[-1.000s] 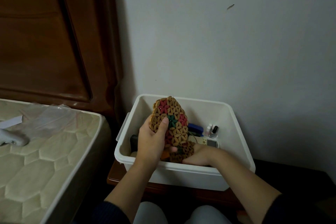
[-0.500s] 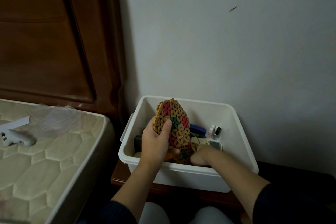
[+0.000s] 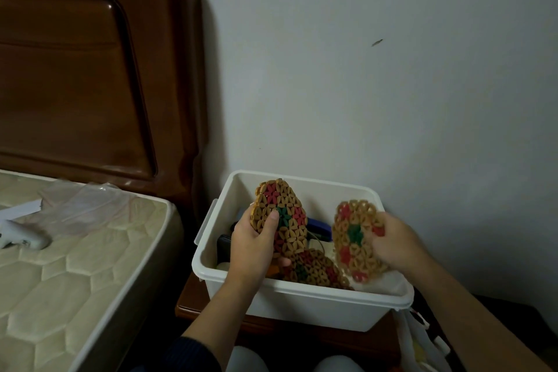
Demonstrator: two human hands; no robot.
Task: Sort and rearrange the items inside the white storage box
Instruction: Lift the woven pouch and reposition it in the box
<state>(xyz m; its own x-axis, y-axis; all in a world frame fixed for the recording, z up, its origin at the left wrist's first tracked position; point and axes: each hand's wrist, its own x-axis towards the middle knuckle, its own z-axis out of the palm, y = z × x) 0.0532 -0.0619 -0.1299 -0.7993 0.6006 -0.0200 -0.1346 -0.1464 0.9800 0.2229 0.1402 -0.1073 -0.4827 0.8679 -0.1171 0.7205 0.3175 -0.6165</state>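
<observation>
Both hands hold a woven mat each above the white storage box [image 3: 302, 305]

Your left hand [image 3: 256, 248] grips an upright woven mat [image 3: 282, 217], thumb on its face; your right hand [image 3: 392, 241] clasps a second mat [image 3: 353, 238], tilted, over the box's right side. A third mat [image 3: 314, 269] lies inside, with a blue item [image 3: 318, 226] behind. The box stands on a wooden nightstand [image 3: 193, 305] beside the bed [image 3: 60, 266]

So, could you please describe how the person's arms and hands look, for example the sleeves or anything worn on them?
Both hands are bare: the left hand and the right hand show no gloves, rings or watch. The forearms are uncovered too. A dark knitted sleeve is pushed up near the left elbow. The right arm leaves the frame before any sleeve shows.
</observation>
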